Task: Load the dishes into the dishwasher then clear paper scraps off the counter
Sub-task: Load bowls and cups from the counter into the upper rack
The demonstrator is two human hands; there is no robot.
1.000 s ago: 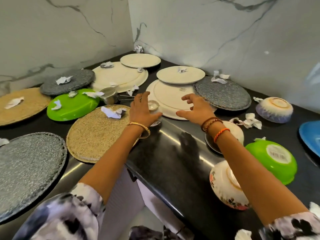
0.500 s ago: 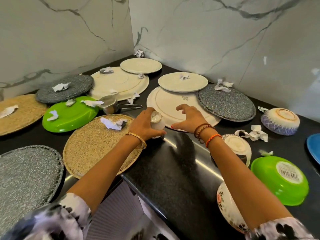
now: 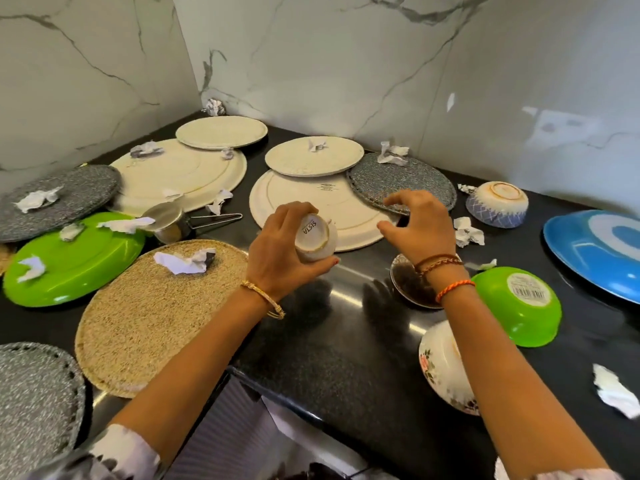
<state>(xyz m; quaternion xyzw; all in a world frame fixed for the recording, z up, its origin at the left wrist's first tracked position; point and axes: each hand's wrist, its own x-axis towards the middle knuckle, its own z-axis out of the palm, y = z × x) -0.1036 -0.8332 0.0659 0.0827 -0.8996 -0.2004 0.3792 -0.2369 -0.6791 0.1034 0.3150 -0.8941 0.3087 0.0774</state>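
Above the counter (image 3: 346, 358), left hand (image 3: 277, 251) fingers grip a "SISTA"-marked cup (image 3: 315, 239); right hand (image 3: 420, 225) loosely curled, empty

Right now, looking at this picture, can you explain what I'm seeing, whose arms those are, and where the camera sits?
The camera is worn on a person's head, looking down at their own two arms. No machine is involved. The left hand grips a small white cup, lifted and tipped so its base shows. The right hand hovers with curled fingers over a large cream plate, holding nothing. On the black counter lie upside-down plates and bowls, including a green bowl, and crumpled paper scraps.
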